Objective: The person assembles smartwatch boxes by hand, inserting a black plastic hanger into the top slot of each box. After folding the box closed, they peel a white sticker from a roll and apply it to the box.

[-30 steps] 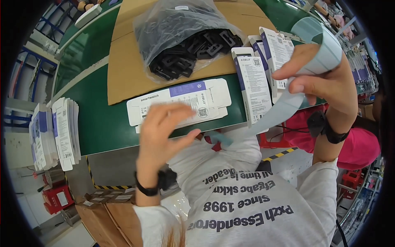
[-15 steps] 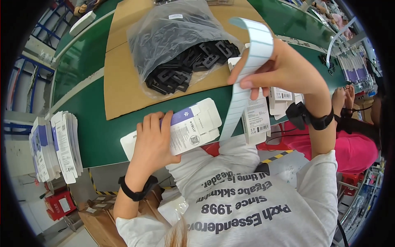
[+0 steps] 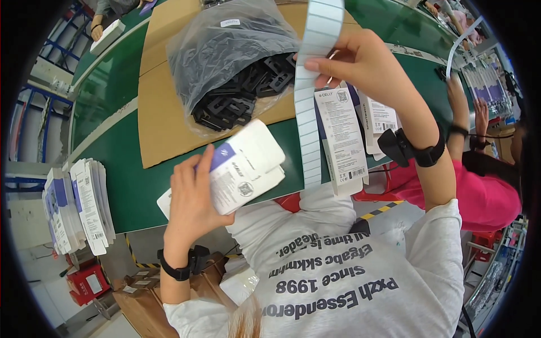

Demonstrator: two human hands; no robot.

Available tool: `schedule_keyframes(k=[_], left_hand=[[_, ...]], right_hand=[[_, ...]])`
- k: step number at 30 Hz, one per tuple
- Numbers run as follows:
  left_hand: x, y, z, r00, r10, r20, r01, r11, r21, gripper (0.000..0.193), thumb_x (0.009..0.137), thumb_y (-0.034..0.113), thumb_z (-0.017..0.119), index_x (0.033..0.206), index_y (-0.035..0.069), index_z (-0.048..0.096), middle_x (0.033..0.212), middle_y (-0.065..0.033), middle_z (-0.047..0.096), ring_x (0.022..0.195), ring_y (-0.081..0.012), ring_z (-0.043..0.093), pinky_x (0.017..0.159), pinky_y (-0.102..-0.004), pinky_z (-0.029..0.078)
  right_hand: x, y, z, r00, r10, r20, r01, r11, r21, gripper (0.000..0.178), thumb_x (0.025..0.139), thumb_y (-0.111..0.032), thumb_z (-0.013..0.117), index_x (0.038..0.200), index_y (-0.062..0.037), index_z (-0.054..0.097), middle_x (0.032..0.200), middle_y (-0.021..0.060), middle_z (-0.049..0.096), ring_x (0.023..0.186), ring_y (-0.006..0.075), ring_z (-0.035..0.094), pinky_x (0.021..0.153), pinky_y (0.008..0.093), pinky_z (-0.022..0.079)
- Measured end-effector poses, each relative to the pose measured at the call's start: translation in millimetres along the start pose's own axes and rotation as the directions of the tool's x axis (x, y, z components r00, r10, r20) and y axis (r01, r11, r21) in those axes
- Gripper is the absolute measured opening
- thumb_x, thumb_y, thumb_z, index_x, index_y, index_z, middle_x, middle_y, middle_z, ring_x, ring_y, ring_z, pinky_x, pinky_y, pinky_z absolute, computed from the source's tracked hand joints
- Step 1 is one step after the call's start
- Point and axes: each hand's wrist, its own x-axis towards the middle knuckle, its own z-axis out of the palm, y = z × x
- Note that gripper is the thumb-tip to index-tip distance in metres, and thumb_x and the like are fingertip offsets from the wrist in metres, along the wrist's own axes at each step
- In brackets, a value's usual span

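My left hand (image 3: 194, 194) is closed around a flat white and purple carton (image 3: 239, 172), held tilted above the front edge of the green table. Between the thumb and fingers of my right hand (image 3: 344, 62) is a long pale-blue strip of labels (image 3: 306, 118). The strip curls up past the hand and hangs down to the table's front edge. Beneath my right forearm, several flat cartons (image 3: 342, 135) lie on the table. Beyond both hands, a grey plastic bag (image 3: 225, 45) lies partly open, with black plastic pieces (image 3: 225, 107) spilling at its mouth.
Brown cardboard (image 3: 155, 124) lies under the bag on the green table (image 3: 129, 197). Stacked flat cartons (image 3: 90, 203) stand at the left edge. A co-worker in a pink top (image 3: 484, 191) sits at right, hands near more cartons (image 3: 487, 93). Another person's hand (image 3: 97, 31) touches a white box, far left.
My right hand has moved up and left, drawing the label strip with it. The carton in my left hand has tilted more steeply and shifted slightly left. More cartons at right are uncovered.
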Motion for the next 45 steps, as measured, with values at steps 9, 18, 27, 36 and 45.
schedule_keyframes(k=[9, 18, 27, 36, 45], left_hand=[[41.1, 47.1, -35.6, 0.924, 0.372, 0.084, -0.358, 0.922, -0.148, 0.113, 0.045, 0.021, 0.087, 0.146, 0.007, 0.04, 0.126, -0.0173, 0.05, 0.112, -0.0353, 0.05, 0.098, -0.0435, 0.039], [53.5, 32.6, 29.8, 0.917, 0.369, 0.148, -0.354, 0.927, -0.121, 0.106, 0.047, 0.021, 0.084, 0.144, 0.01, 0.043, 0.127, -0.0119, 0.05, 0.116, -0.0315, 0.046, 0.099, -0.0405, 0.037], [57.5, 27.7, 28.2, 0.936, 0.329, 0.123, -0.31, 0.938, -0.153, 0.109, 0.047, 0.029, 0.087, 0.145, 0.013, 0.044, 0.127, -0.01, 0.05, 0.117, -0.0304, 0.045, 0.102, -0.0416, 0.035], [57.0, 25.0, 29.1, 0.946, 0.296, 0.135, -0.278, 0.951, -0.138, 0.116, 0.045, 0.036, 0.09, 0.147, 0.009, 0.042, 0.126, -0.0135, 0.049, 0.116, -0.0339, 0.046, 0.102, -0.0448, 0.035], [35.1, 38.7, 19.9, 0.918, 0.369, 0.146, -0.36, 0.929, -0.086, 0.108, 0.041, 0.023, 0.087, 0.14, 0.006, 0.047, 0.121, -0.0152, 0.05, 0.11, -0.0346, 0.049, 0.097, -0.0452, 0.038]], right_hand=[[4.2, 9.4, 35.5, 0.976, 0.173, 0.135, -0.21, 0.912, 0.353, 0.023, 0.092, -0.019, 0.07, 0.099, 0.0027, 0.068, 0.079, 0.0081, 0.071, 0.066, 0.0116, 0.07, 0.055, 0.0194, 0.054], [-27.6, 39.3, 32.8, 0.992, 0.121, 0.014, -0.121, 0.967, 0.225, 0.019, 0.086, -0.018, 0.076, 0.091, -0.0001, 0.071, 0.071, 0.0012, 0.068, 0.066, 0.0049, 0.064, 0.057, 0.0178, 0.044], [-57.1, -13.1, 12.1, 0.973, 0.055, -0.224, 0.031, 0.931, 0.364, 0.017, 0.085, -0.007, 0.075, 0.096, 0.002, 0.066, 0.085, 0.0043, 0.066, 0.071, 0.0085, 0.062, 0.064, 0.0206, 0.049], [-136.2, 14.8, 66.7, 0.938, 0.336, -0.089, -0.27, 0.865, 0.423, 0.02, 0.089, -0.003, 0.069, 0.107, 0.0051, 0.065, 0.095, 0.0098, 0.071, 0.079, 0.0142, 0.07, 0.065, 0.0228, 0.052], [-138.5, 2.9, 35.8, 0.926, 0.347, -0.15, -0.241, 0.848, 0.473, 0.019, 0.087, 0.002, 0.067, 0.105, 0.0072, 0.065, 0.099, 0.0142, 0.072, 0.08, 0.0181, 0.072, 0.065, 0.0247, 0.054]])
